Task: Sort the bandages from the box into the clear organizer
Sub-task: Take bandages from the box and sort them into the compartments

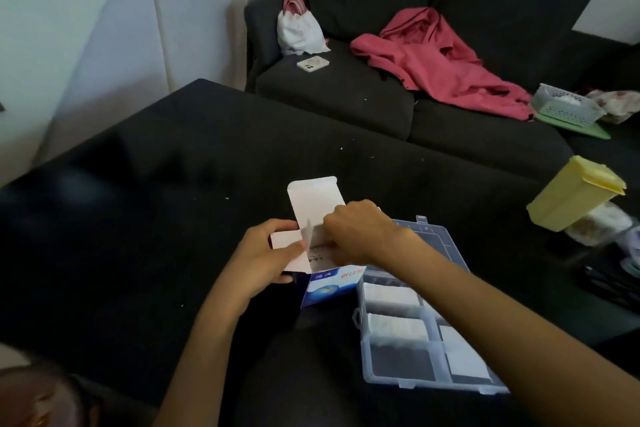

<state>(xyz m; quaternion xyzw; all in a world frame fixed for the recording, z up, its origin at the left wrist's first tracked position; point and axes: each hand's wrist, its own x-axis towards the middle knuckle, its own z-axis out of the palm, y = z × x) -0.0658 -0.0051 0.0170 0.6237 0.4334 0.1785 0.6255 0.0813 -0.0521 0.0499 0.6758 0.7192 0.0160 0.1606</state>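
Observation:
A blue and white bandage box (323, 289) stands on the black surface with its white top flaps open. My left hand (268, 258) grips the box by its left side flap. My right hand (356, 232) reaches into the box opening with fingers curled; what they hold is hidden. To the right of the box lies the clear organizer (398, 374), lid open, with white bandage packets (398, 326) in several compartments. My right forearm crosses over the organizer.
A yellow lidded container (575, 194) lies tilted at the right, beside clear packets. Behind, the dark sofa (346, 97) holds a pink garment (440, 62), a white bag (299, 29), a phone (312, 63) and a small basket (564, 104).

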